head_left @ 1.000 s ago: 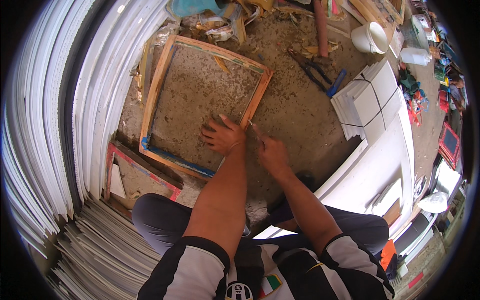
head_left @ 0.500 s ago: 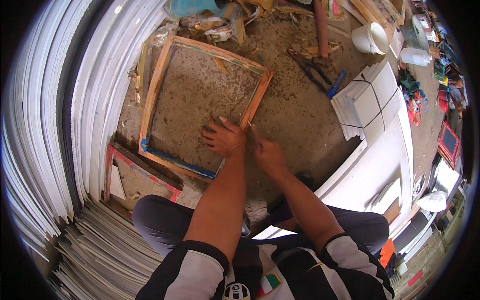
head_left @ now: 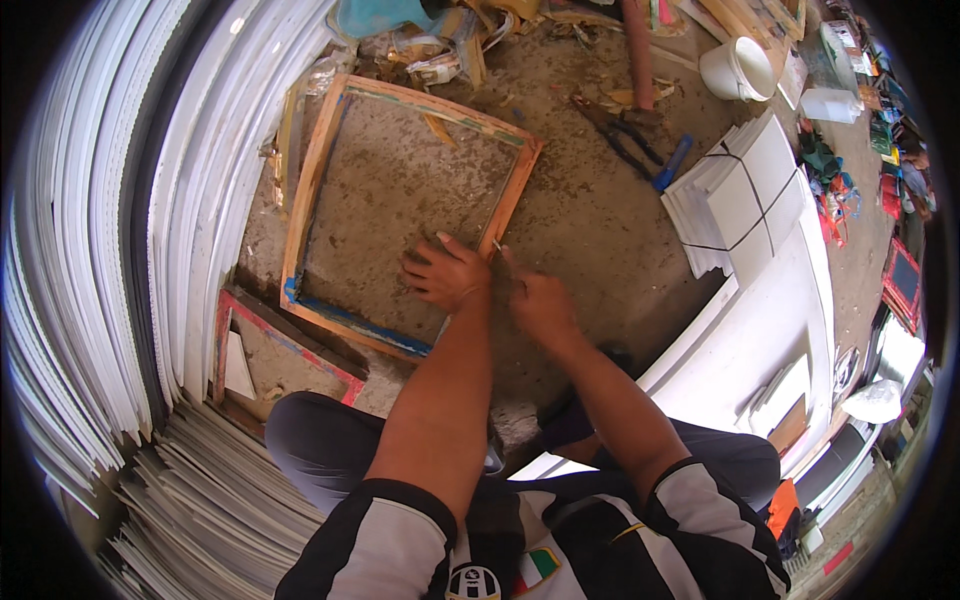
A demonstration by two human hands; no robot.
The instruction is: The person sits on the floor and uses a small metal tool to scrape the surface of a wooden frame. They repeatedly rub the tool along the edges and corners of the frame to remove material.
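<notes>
A rectangular wooden frame [head_left: 318, 165] lies on the dirty concrete floor, with blue paint smeared along its near bar. My left hand [head_left: 448, 275] is spread flat at the frame's right bar, fingers reaching over the inside, holding nothing. Just to its right, my right hand [head_left: 541, 305] is closed round a thin tool with a small metal tip [head_left: 497, 244]. That tip meets the outer side of the right bar; the handle is mostly hidden by my fingers, so its kind is unclear.
A second frame with red paint [head_left: 290, 335] lies near left, beside stacked white sheets [head_left: 190, 200]. Pliers [head_left: 622, 140] and a blue-handled tool [head_left: 674, 163] lie far right of the frame. Right stand a strapped bundle of white boards [head_left: 745, 195] and a white bucket [head_left: 738, 70].
The view has shifted very slightly. Both hands stay at the frame's right bar, and the tool tip remains against its outer side.
</notes>
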